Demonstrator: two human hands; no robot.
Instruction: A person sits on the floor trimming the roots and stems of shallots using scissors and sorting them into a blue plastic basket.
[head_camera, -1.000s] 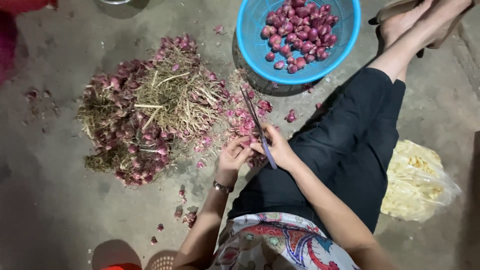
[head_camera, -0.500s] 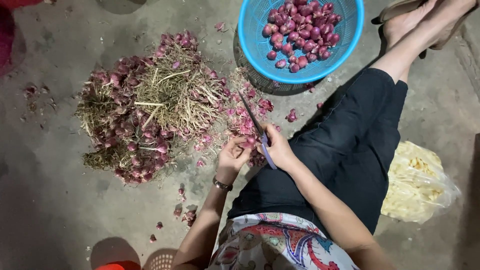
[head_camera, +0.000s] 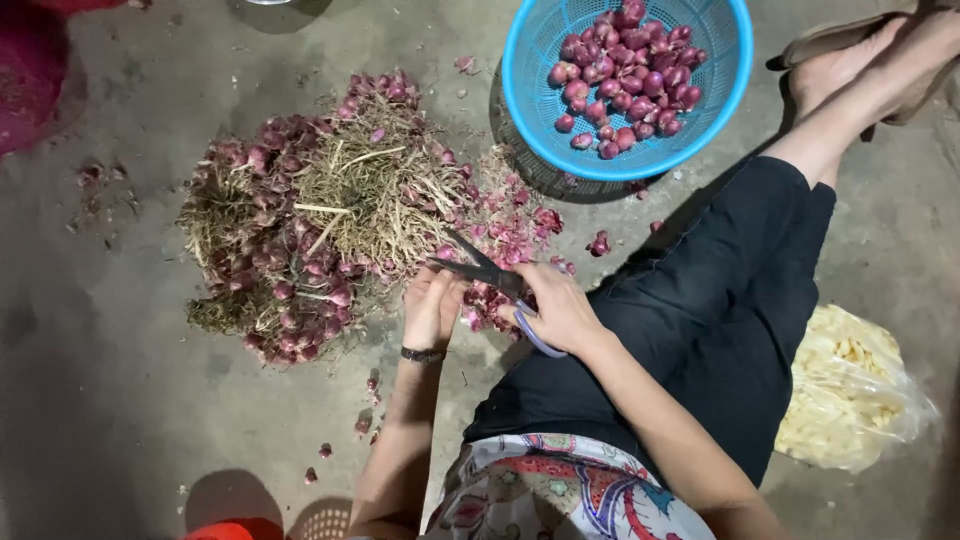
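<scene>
Scissors (head_camera: 478, 265) now open, perhaps at left hand (head_camera: 432, 305)

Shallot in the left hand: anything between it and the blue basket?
Nothing solid visible. The left hand holds it beside the scissors in the right hand. Only loose trimmings lie on the floor toward the blue basket.

Left hand (head_camera: 432, 305) hides whatever its fingers pinch at the scissors (head_camera: 480, 268) blades; blue basket (head_camera: 735, 75) cut by the top edge; clear bag (head_camera: 850, 390) by the right edge; orange object (head_camera: 215, 530) by the bottom edge
</scene>
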